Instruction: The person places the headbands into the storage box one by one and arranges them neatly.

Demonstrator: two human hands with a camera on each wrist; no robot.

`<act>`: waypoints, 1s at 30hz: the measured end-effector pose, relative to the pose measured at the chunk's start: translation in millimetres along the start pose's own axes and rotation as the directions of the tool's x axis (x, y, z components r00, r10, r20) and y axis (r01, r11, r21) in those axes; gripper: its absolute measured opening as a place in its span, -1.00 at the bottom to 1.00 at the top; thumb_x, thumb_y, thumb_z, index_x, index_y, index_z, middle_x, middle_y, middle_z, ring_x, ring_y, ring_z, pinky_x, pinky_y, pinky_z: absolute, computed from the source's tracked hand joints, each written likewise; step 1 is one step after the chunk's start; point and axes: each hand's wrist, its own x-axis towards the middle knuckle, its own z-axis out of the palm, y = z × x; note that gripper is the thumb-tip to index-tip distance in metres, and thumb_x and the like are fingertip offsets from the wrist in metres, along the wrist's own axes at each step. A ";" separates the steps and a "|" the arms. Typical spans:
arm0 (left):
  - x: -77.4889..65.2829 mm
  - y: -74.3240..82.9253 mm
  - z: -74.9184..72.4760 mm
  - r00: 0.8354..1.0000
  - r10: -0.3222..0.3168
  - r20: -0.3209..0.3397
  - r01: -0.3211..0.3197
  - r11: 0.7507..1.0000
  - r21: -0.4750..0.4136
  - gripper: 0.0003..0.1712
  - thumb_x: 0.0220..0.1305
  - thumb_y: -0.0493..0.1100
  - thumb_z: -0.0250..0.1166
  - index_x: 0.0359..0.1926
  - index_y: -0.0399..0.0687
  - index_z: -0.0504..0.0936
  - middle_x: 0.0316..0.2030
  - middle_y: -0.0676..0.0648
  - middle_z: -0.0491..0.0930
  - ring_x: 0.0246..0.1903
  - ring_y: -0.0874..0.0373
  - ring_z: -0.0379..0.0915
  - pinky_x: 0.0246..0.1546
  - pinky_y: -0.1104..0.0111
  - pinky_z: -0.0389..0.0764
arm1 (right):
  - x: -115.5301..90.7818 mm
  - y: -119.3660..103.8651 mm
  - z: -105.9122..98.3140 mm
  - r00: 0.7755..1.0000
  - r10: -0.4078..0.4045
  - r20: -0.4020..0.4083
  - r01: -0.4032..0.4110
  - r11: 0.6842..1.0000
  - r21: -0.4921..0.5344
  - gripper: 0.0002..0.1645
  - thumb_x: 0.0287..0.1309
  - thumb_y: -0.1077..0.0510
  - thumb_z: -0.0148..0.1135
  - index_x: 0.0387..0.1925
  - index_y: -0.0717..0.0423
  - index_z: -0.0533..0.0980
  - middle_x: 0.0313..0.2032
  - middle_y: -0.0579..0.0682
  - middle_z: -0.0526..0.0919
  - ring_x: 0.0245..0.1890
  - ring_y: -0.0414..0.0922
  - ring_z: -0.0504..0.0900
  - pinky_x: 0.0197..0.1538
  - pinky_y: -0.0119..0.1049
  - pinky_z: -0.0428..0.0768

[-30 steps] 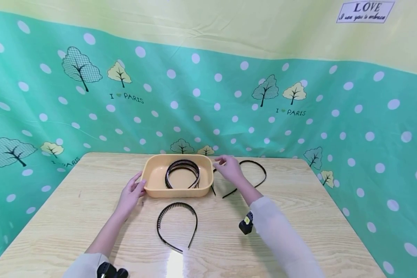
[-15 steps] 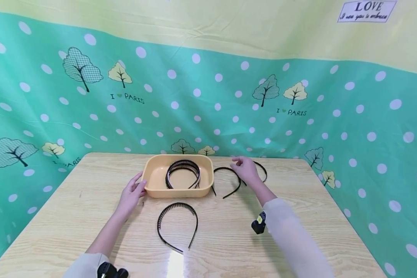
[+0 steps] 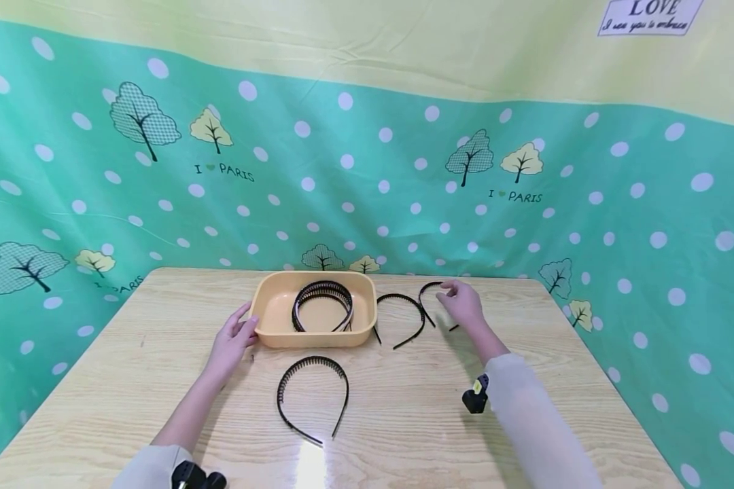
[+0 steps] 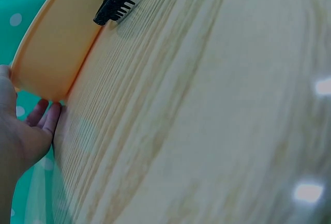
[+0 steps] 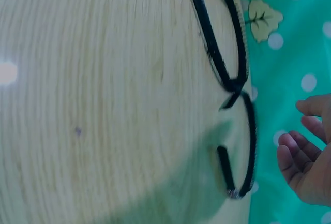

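Note:
My left hand [image 3: 229, 348] holds the left end of a yellow plastic box [image 3: 318, 341], with the thumb at the rim and fingers against the outer wall. Several black toothed headbands [image 3: 295, 307] lie nested inside the box. Above the table's far right, my right hand [image 3: 463, 305] hovers with loosely bent fingers, holding nothing. Under it lies a black headband [image 3: 423, 297], partly covered by the hand. In the right wrist view, that headband [image 5: 253, 136] touches another headband [image 5: 241, 43], which lies beside the box.
A single black headband [image 3: 313, 358] lies on the wooden table [image 3: 404, 428] in front of the box. A green dotted cloth [image 3: 342, 197] hangs behind the table and along its right side.
My right hand has moved rightward from the box's right end, past the middle headband, to above the rightmost one. The left hand and the box have stayed put.

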 end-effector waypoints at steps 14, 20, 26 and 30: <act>-1.0 1.4 1.5 1.000 -0.009 0.003 0.009 1.000 -0.017 -0.26 0.37 0.17 0.00 0.45 0.03 0.04 0.16 -0.44 0.36 -0.30 0.48 0.51 -0.12 0.55 0.61 | -2.5 37.9 -12.1 0.992 0.123 -0.014 -0.122 0.992 0.038 -0.51 0.28 0.09 0.06 0.16 0.27 0.40 -0.04 0.26 0.50 -0.07 0.10 0.48 -0.12 -0.12 0.55; 0.2 0.9 1.2 1.000 -0.009 0.000 0.009 1.000 -0.013 -0.26 0.36 0.18 0.00 0.45 0.04 0.03 0.15 -0.44 0.36 -0.31 0.52 0.50 -0.13 0.57 0.60 | -4.1 54.5 -17.0 0.985 0.169 -0.027 -0.168 0.985 0.025 -0.49 0.27 0.08 0.06 0.16 0.30 0.39 -0.13 0.26 0.51 -0.22 0.04 0.50 -0.34 -0.30 0.50; 0.0 1.3 0.7 1.000 0.003 -0.003 -0.003 1.000 -0.007 -0.26 0.36 0.18 -0.01 0.45 0.05 0.04 0.16 -0.43 0.36 -0.31 0.52 0.50 -0.12 0.57 0.60 | -4.8 63.1 -16.8 0.981 0.194 -0.023 -0.194 0.981 0.028 -0.49 0.25 0.06 0.09 0.13 0.31 0.41 -0.16 0.24 0.52 -0.25 0.02 0.50 -0.36 -0.33 0.49; 0.3 0.6 0.4 1.000 0.001 -0.003 -0.001 1.000 -0.011 -0.26 0.37 0.18 -0.01 0.45 0.04 0.03 0.16 -0.43 0.36 -0.30 0.52 0.50 -0.12 0.57 0.60 | -6.3 67.3 -15.8 0.984 0.179 -0.011 -0.178 0.984 0.020 -0.51 0.24 0.08 0.09 0.12 0.30 0.41 -0.19 0.24 0.54 -0.26 0.03 0.51 -0.38 -0.34 0.50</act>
